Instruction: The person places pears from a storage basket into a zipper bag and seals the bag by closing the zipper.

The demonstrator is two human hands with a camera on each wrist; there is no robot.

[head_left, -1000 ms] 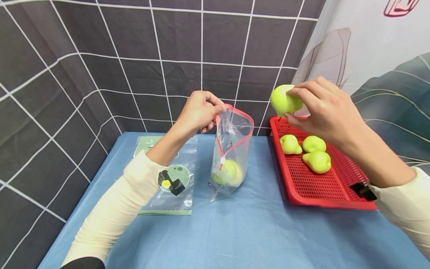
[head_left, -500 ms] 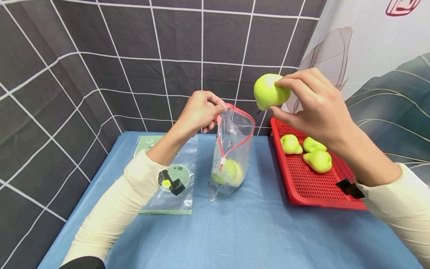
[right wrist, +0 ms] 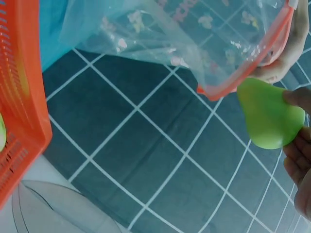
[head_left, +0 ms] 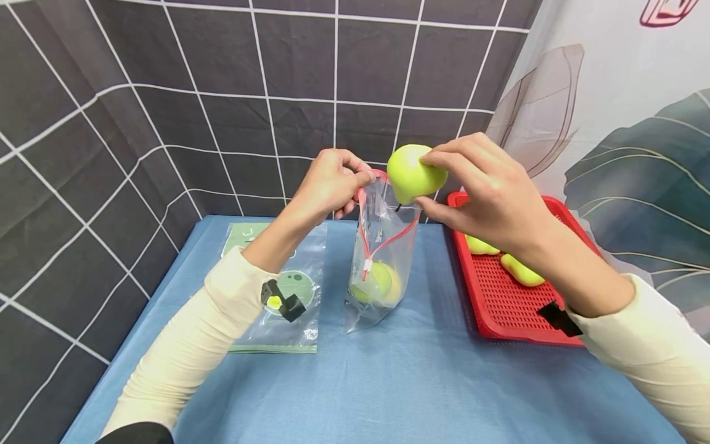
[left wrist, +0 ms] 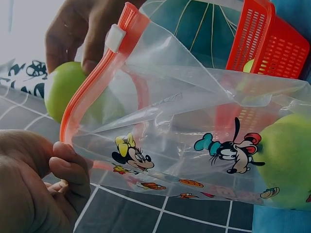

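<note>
My left hand (head_left: 333,182) pinches the red-edged rim of a clear zip bag (head_left: 383,228), which stands upright with its mouth open. Cartoon figures are printed on the bag's side in the left wrist view, and a white slider (left wrist: 115,38) sits on its red zip. Green fruit (head_left: 377,283) lies at the bottom of the bag. Between thumb and fingers my right hand (head_left: 482,191) holds a green pear (head_left: 413,174), its stem pointing down, right at the bag's mouth. In the right wrist view the narrow end of the pear overlaps the red rim.
A red perforated basket (head_left: 499,320) stands to the right, with yellow-green pears (head_left: 522,271) in it partly hidden by my right arm. Flat on the blue cloth at the left lies another clear bag (head_left: 299,320) with green print, partly under my left forearm. A dark tiled backdrop rises behind.
My right hand has carried the pear leftward from above the basket to the bag's mouth, rising slightly and then lowering. My left hand and the bag have stayed in place.
</note>
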